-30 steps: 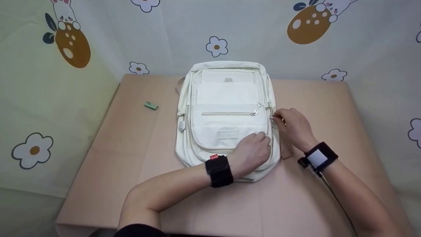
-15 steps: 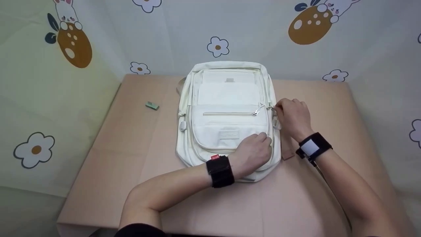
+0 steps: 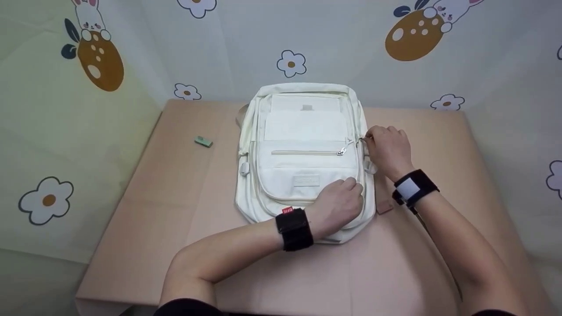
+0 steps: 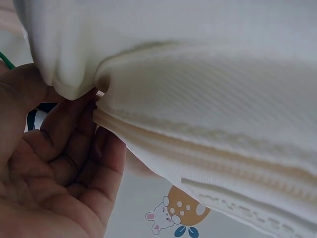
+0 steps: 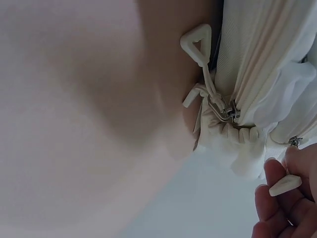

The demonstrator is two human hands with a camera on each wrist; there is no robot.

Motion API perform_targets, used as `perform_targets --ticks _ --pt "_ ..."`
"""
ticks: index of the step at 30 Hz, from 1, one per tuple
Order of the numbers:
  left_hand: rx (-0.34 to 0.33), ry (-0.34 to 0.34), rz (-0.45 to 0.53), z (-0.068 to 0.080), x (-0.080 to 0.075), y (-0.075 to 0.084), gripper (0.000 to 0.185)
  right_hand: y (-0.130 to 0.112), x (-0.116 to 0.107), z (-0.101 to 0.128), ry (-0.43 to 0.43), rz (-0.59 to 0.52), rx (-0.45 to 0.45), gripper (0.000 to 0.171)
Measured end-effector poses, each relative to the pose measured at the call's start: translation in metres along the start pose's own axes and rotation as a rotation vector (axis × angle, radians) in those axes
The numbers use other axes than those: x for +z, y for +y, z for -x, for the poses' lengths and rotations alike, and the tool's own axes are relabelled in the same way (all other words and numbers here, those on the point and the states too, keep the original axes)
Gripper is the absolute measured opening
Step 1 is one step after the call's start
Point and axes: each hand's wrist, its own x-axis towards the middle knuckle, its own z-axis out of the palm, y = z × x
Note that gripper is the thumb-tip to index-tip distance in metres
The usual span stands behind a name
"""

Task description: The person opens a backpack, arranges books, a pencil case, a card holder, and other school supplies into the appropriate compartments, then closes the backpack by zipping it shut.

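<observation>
A cream-white backpack [image 3: 303, 149] lies flat on its back in the middle of the table, front pockets up. My left hand [image 3: 349, 189] rests on its lower right corner and grips a fold of the fabric [image 4: 163, 114], fingers [image 4: 74, 158] curled under the edge. My right hand [image 3: 376, 139] is at the bag's right side, level with the front pocket zipper [image 3: 307, 152]. It pinches a cream zipper pull [image 5: 285, 186] between thumb and fingers. A second, triangular pull [image 5: 196, 45] hangs free next to that zipper track.
The table [image 3: 175, 210] has a pinkish-beige top. A small green block [image 3: 203, 141] lies on it left of the bag. A brown strap end [image 3: 385, 207] sticks out under the bag's right side. Patterned cloth walls [image 3: 88, 87] close in the back and both sides.
My right hand has slid up along the bag's right side, away from me, keeping its pinch on the zipper pull. The left hand and the bag have stayed put.
</observation>
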Motion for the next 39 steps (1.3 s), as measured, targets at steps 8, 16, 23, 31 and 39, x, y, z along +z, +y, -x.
perform_targets --ticks 8,16,23,31,39 --pt "0.011 -0.009 0.042 0.004 -0.003 -0.001 0.014 0.003 0.005 0.008 0.044 -0.044 0.001 0.020" --pt "-0.006 0.135 0.146 0.020 -0.009 -0.014 0.018 0.000 0.000 0.017 0.162 -0.126 -0.163 0.026" --pt "-0.146 -0.069 0.248 0.024 -0.009 -0.040 0.081 -0.004 -0.001 0.020 0.098 -0.138 -0.232 0.030" --pt "-0.231 -0.254 0.318 0.020 -0.002 -0.050 0.098 -0.006 0.001 0.020 0.111 -0.146 -0.276 0.018" --pt "-0.229 -0.275 0.323 0.016 -0.001 -0.054 0.086 -0.005 0.001 0.018 0.190 -0.190 -0.325 0.006"
